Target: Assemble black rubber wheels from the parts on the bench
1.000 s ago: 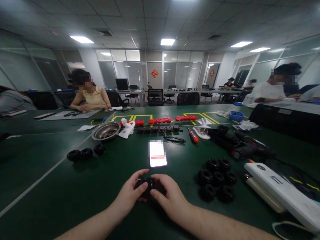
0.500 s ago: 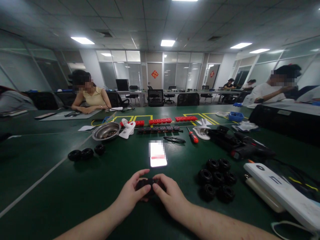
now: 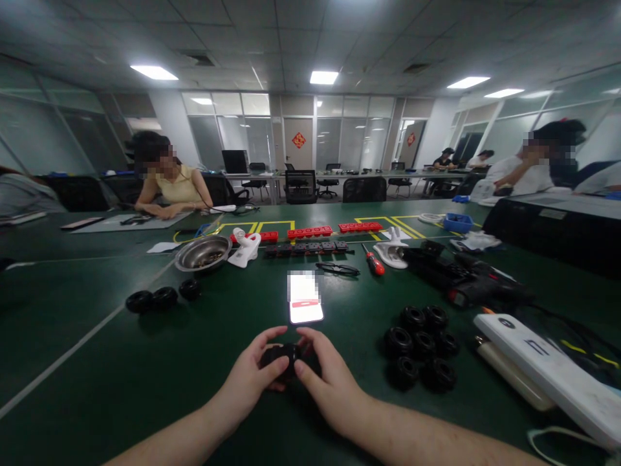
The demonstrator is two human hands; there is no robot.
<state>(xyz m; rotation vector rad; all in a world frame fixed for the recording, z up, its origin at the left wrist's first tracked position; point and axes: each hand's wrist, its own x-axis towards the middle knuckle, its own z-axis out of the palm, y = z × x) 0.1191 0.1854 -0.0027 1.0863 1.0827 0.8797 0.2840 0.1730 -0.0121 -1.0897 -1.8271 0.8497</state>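
Note:
My left hand (image 3: 255, 369) and my right hand (image 3: 327, 369) meet low in the middle of the view, fingers curled round a black toy wheel (image 3: 290, 353). Both thumbs press on its near side; much of the wheel is hidden by fingers. Just beyond the hands lies a lit phone (image 3: 305, 310). To the right, several black toy wheels (image 3: 424, 343) form a cluster on the green table (image 3: 194, 414). More black wheels (image 3: 165, 297) stand in a short row on the left.
Farther back are a metal bowl (image 3: 204, 254), red trays (image 3: 309, 232), a dark strip of parts (image 3: 310, 248), glasses (image 3: 338, 269) and a red screwdriver (image 3: 374, 263). A power drill (image 3: 485, 283) and a white power bank-like device (image 3: 538, 362) lie right. Other people sit across the table.
The wheel between my hands has turned, showing more of its rounded black side. My right fingers have lifted and spread slightly. The view has shifted a little.

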